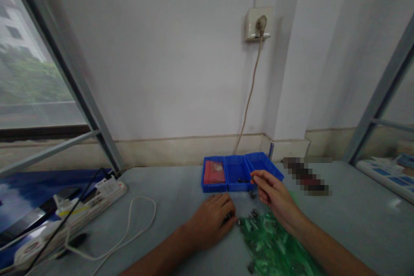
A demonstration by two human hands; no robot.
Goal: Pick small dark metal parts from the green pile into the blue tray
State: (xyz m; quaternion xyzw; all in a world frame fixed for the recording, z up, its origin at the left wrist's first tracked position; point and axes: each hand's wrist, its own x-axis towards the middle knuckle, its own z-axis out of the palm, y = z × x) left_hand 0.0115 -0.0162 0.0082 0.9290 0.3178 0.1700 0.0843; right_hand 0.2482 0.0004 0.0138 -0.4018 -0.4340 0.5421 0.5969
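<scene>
Three joined blue bins (215, 187) stand against the wall. The left bin holds a red packet (214, 173), and a few small dark parts (242, 180) lie in the middle one. Over the front edge of the bins, my right hand (270, 192) is closed in a pinch; what sits between its fingertips is too small to name. My left hand (213, 220) rests on the table in front of the bins, its fingers curled round small dark metal parts (229, 215). A green plastic bag (274, 246) with many small metal pieces lies below my right hand.
A white power strip (74, 220) with plugs and a looped white cable (152, 215) lies on the left of the grey table (174, 181). A cord (250, 95) drops from a wall socket (254, 23) behind the bins. Metal frame posts (80, 99) rise at both sides.
</scene>
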